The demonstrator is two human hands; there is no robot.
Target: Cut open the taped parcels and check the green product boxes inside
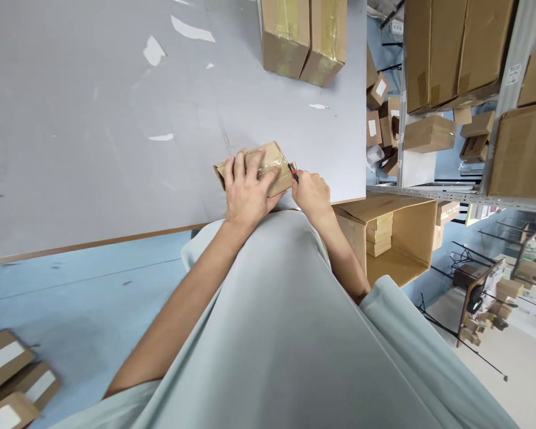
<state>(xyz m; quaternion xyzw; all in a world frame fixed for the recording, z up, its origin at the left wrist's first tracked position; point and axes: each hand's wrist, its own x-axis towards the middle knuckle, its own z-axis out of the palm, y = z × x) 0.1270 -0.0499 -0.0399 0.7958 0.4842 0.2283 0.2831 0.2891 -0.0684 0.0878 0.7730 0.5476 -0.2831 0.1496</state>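
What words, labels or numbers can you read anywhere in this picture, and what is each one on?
No text is readable.
On the small taped box under the left hand: no print seen.
On the red tool in the right hand: no marking visible.
On the white tag on the shelf post: print too small.
On the white labels on the floor boxes: blurred or blank.

Your small brown cardboard box (268,156): plain tan, with glossy yellowish tape across it. Your small red-and-black tool (293,173): red at the tip. Flat matte grey table top (93,149): flecked with white scraps (154,50). Your loose pale grey-green shirt (272,333): no pattern. Smooth pale blue floor (71,286). Flat brown labelled boxes (27,384): white labels.
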